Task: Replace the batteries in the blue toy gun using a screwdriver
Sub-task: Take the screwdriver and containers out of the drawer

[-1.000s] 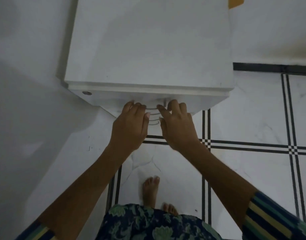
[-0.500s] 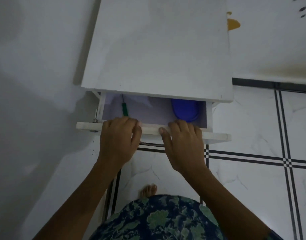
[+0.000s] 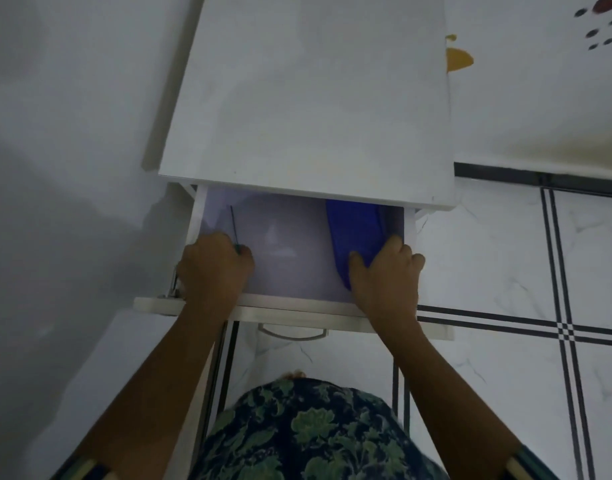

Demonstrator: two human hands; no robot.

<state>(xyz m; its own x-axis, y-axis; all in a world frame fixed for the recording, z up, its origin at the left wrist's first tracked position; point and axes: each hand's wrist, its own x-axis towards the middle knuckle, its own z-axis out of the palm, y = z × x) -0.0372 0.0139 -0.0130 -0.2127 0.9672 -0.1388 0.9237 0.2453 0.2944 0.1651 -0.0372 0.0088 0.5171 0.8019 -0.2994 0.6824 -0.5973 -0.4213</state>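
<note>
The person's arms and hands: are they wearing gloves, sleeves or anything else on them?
No gloves: the left hand and right hand are bare, as are both forearms, and no ring or watch shows. At the bottom corners appear the left striped sleeve and right striped sleeve, dark blue with pale yellow bands.

free: drawer (image 3: 297,308) mid floor, btw left hand (image 3: 211,268) & right hand (image 3: 387,275) | blocked: rear, by cabinet top (image 3: 315,98) overhang (screwdriver (image 3: 233,226) at L wall, blue toy gun (image 3: 353,226) at R)

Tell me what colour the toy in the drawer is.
Blue; the toy gun shows best in the head view.
</note>
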